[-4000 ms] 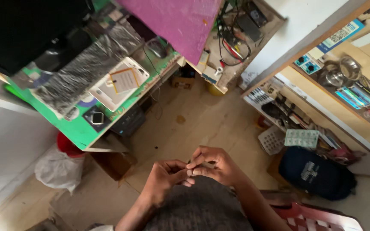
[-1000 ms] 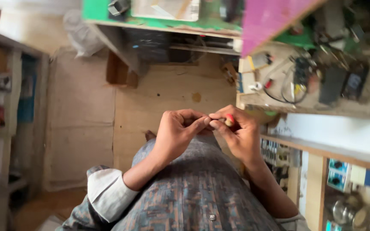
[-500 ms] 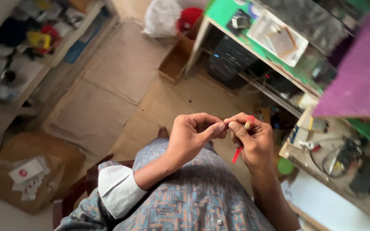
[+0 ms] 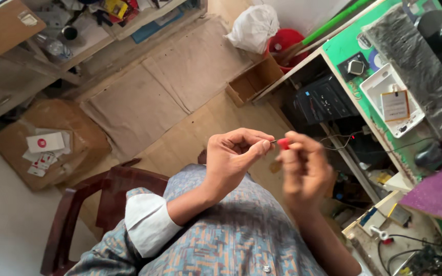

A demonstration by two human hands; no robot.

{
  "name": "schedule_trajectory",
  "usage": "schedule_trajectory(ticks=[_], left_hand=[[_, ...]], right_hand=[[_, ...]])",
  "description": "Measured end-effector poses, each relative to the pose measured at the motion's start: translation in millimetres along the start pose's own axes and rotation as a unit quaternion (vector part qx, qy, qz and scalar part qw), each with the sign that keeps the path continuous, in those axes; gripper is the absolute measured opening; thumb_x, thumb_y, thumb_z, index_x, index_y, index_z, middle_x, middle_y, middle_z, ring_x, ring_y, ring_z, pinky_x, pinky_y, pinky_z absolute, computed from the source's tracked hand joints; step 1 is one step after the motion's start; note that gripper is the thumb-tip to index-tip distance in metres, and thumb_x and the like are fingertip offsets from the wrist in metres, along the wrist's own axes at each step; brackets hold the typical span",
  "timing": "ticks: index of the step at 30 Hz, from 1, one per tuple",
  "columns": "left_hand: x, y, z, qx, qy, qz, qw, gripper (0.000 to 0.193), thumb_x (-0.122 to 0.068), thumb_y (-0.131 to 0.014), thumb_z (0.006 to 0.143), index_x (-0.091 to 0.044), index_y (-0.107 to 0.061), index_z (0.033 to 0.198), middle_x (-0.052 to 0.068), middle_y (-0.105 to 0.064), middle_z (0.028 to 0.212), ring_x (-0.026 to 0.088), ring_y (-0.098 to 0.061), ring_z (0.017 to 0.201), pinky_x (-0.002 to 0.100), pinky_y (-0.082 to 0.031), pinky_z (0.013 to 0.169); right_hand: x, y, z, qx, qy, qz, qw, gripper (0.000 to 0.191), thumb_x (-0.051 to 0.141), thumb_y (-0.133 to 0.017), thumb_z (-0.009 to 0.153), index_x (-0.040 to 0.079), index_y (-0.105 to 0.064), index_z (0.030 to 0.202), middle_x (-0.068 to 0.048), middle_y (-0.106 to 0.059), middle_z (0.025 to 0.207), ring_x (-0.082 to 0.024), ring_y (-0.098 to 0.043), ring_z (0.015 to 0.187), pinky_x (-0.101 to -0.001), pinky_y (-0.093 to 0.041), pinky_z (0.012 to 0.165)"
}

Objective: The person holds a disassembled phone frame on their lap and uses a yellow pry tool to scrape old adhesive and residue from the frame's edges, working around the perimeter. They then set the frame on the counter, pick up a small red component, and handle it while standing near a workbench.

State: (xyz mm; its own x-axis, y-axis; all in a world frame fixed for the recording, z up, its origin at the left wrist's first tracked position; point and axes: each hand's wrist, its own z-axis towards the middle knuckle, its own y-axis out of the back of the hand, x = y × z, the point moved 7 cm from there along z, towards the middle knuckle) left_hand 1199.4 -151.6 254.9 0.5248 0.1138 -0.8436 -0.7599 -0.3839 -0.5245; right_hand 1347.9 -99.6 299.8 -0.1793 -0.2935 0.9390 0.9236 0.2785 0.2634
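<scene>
Red wire point(image 4: 283, 143) pinched between both hands, green desk point(image 4: 345, 47) beside, wooden chair point(image 4: 109, 192) below.

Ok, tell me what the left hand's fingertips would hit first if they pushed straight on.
The left hand points at the small red piece pinched by the right hand; likely that first, though depth is unclear.

Tan floor point(image 4: 190, 133), green-topped desk point(image 4: 346, 46), dark wooden chair point(image 4: 103, 199).
</scene>
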Motion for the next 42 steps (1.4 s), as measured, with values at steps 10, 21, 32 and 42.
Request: schedule_trajectory(ticks=[10, 21, 32, 42], left_hand=[[7.4, -48.4, 2.0, 0.002, -0.066, 0.012, 0.998, 0.005, 0.003, -0.070, 0.096, 0.007, -0.072, 0.094, 0.011, -0.076, 0.103, 0.010, -0.071, 0.089, 0.024, -0.060, 0.082], [45.6, -93.1, 6.8, 0.016, -0.007, -0.009, 1.000, 0.006, 0.003, -0.072, 0.095, 0.009, -0.074, 0.094, 0.013, -0.077, 0.100, 0.010, -0.068, 0.086, 0.024, -0.057, 0.077], [77.8, -106.3, 10.6, 0.002, 0.110, -0.122, 0.986, 0.010, -0.003, -0.072, 0.092, 0.006, -0.072, 0.087, 0.016, -0.076, 0.095, 0.018, -0.073, 0.084, 0.033, -0.060, 0.084], [60.0, -107.9, 8.4, 0.002, 0.021, -0.023, 1.000, 0.009, -0.001, -0.072, 0.092, 0.007, -0.075, 0.090, 0.015, -0.077, 0.096, 0.013, -0.070, 0.084, 0.028, -0.058, 0.082]], right_hand=[[-5.0, 34.2, 12.2, -0.010, -0.026, -0.006, 1.000, 0.014, 0.009, -0.064, 0.105, 0.001, -0.053, 0.110, -0.005, -0.064, 0.081, -0.006, -0.058, 0.067, -0.0219, -0.049, 0.059], [-5.9, 90.1, 8.5, -0.024, 0.006, -0.015, 1.000, 0.011, 0.007, -0.063, 0.104, 0.003, -0.053, 0.107, -0.003, -0.066, 0.075, -0.004, -0.059, 0.062, -0.0198, -0.047, 0.057], [-7.4, 116.9, 9.7, -0.021, -0.015, 0.034, 0.999, 0.010, 0.007, -0.063, 0.104, 0.003, -0.054, 0.105, -0.002, -0.067, 0.079, -0.004, -0.058, 0.062, -0.0198, -0.048, 0.055], [10.4, 112.1, 8.5, -0.037, 0.063, -0.111, 0.991, 0.012, 0.007, -0.068, 0.103, 0.001, -0.058, 0.103, -0.005, -0.069, 0.076, -0.006, -0.065, 0.066, -0.0214, -0.052, 0.060]])
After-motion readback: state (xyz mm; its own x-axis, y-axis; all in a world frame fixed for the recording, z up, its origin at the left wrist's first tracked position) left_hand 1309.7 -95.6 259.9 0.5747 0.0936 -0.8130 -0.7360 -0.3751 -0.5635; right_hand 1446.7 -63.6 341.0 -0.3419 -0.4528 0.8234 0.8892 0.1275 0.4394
